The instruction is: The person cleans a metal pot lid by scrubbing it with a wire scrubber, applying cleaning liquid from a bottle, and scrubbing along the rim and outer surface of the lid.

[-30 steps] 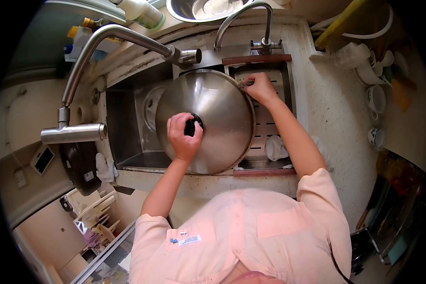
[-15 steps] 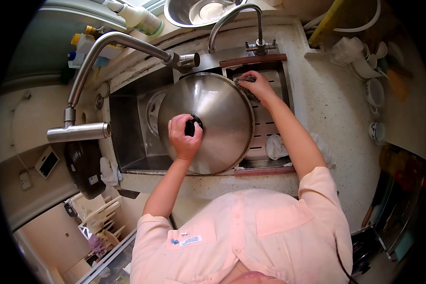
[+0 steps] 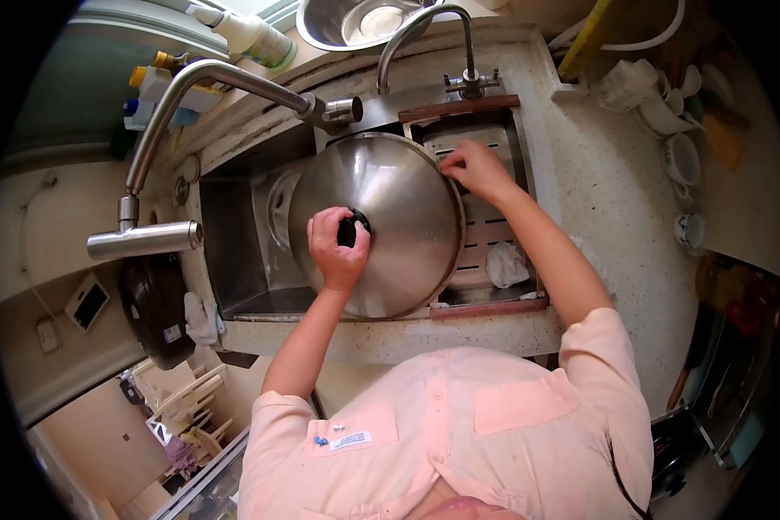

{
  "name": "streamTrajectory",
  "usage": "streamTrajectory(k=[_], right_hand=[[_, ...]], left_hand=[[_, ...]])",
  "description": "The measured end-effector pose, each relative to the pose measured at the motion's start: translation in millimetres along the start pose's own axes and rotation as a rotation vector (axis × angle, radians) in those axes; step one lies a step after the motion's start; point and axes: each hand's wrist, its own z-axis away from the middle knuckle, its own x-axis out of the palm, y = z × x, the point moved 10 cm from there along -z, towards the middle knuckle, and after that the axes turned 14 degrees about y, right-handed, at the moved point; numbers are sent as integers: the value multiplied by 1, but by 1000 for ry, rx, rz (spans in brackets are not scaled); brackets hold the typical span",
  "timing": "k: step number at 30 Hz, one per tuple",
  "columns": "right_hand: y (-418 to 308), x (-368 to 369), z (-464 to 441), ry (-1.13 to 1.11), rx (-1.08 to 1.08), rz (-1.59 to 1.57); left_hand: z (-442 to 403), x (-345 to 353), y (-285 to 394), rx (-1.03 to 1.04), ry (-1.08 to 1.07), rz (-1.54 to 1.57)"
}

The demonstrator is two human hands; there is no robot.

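Here a big lid (image 3: 407, 251) jams mid-frame, one tap (image 3: 225, 73) arching upper left, another tap (image 3: 471, 85) top centre, with passing room over the counter (image 3: 611, 199) at right.

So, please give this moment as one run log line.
left hand: gripping black knob of metal lid | right hand: at lid's edge, any held item unclear | metal lid: over sink

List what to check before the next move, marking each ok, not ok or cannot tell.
1. Left hand gripping the black knob on the metal lid: ok.
2. Right hand near the lid's far right rim: ok.
3. Anything pinched in its fingers: cannot tell, hidden.
4. Slotted tray free of loose items: not ok, white cloth in it.
5. Lid's underside clean: cannot tell, out of sight.
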Motion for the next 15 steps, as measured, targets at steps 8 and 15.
streamTrajectory(k=[8, 15], right_hand=[[-17, 0, -4, 232, -183, 21], [-5, 1, 3, 176, -79, -17]], left_hand=[[0, 0, 0, -6, -13, -3], [2, -3, 1, -17, 2, 4]])
